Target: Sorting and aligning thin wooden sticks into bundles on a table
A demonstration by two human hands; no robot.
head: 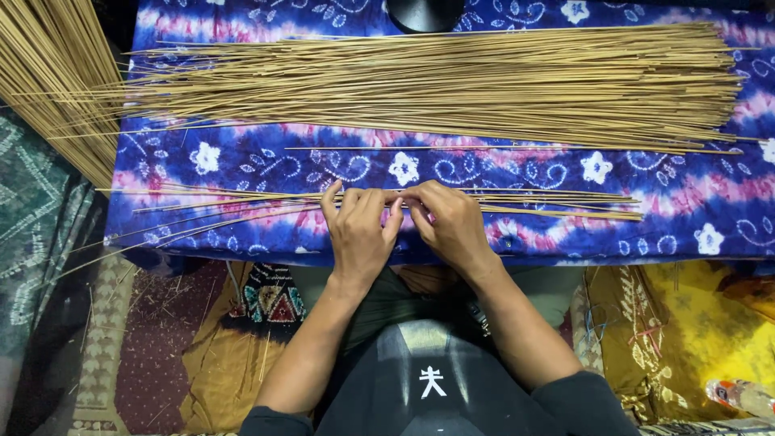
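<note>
Hands first: I see both meeting at the near edge of the counter [694, 242], which is draped in a blue and pink cloth [266, 161] with white flowers. My left hand [359, 230] lies palm down, fingers curled forward, its fingertips pinched onto the thin sticks [549, 202] of the small bundle that runs left to right just ahead of it. My right hand [454, 224] sits just beside it, thumbs nearly touching, its fingers bent over and gripping the same sticks. Both forearms angle in from below, elbows apart, wrists close together. Farther back on the counter I see the big pile of sticks [452, 85], well apart from the hands. More sticks [56, 81] lean at the upper left. A dark round base [424, 12] sits at the far edge.
</note>
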